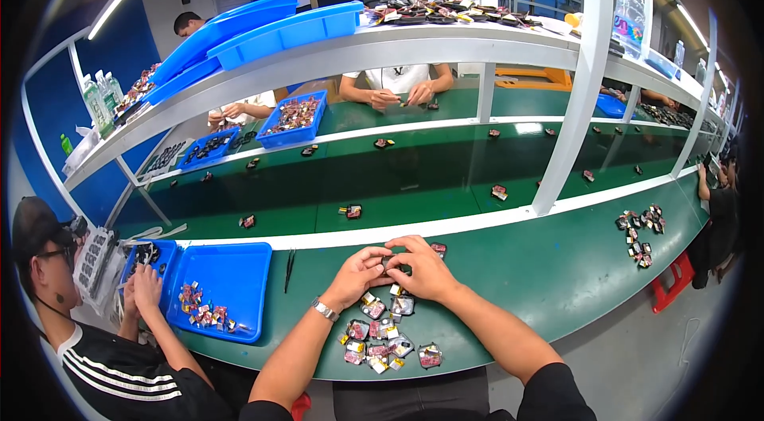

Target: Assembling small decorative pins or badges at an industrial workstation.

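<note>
Working at a green bench (493,294), a person had a blue tray (231,270) of loose parts (208,315) at left, with slim black tweezers (290,270) just beside it. The left hand (356,276), fingers curled nearly closed, pinched a small dark part (387,263), mostly hidden, just beyond a cluster of small units (383,331). The right hand (422,268) gripped it opposite, thumb and fingertips almost together. Steadying with the left while pressing lightly with the right looked the soundest handling. More units (633,234) sat well apart at right.

A rail (318,239) bars the hands (422,268) ahead; rightward, tabletop (549,286) lies free.
</note>
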{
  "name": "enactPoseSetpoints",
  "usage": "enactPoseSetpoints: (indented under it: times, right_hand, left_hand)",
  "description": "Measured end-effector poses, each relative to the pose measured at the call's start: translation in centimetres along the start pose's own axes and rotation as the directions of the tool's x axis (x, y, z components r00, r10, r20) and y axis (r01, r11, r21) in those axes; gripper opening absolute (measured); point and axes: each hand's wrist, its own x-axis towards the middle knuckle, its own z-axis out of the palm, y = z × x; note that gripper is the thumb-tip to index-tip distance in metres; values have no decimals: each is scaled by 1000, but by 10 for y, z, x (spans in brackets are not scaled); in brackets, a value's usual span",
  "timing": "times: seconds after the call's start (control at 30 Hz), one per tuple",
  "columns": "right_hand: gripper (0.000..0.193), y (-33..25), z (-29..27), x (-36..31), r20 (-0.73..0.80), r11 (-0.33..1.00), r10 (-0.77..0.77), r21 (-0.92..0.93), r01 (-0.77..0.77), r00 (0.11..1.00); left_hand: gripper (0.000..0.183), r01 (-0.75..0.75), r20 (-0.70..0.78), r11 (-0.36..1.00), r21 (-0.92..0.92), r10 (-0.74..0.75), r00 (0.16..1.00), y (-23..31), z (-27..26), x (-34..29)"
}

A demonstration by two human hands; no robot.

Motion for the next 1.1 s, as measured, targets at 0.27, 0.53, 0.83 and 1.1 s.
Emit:
enactPoseSetpoints:
  times: [0.27, 0.53, 0.83, 1.1]
  right_hand:
    - [9, -1, 17, -5, -116, 998, 38, -52, -45, 992]
    - [12, 3, 24, -8, -162, 995, 95, 9, -94, 982]
    - [16, 2, 30, -9, -195, 987, 147, 91, -131, 970]
    - [19, 1, 25, -6, -195, 996, 85, 48, -76, 977]
  left_hand:
    - [30, -26, 16, 1000, -5, 26, 1000, -1, 0, -1]
    - [30, -36, 10, 999, -30, 36, 999, -1, -1, 0]
    - [27, -41, -27, 996, -80, 39, 999, -5, -1, 1]
    - [25, -114, -32, 986, -122, 111, 993, -8, -1, 3]
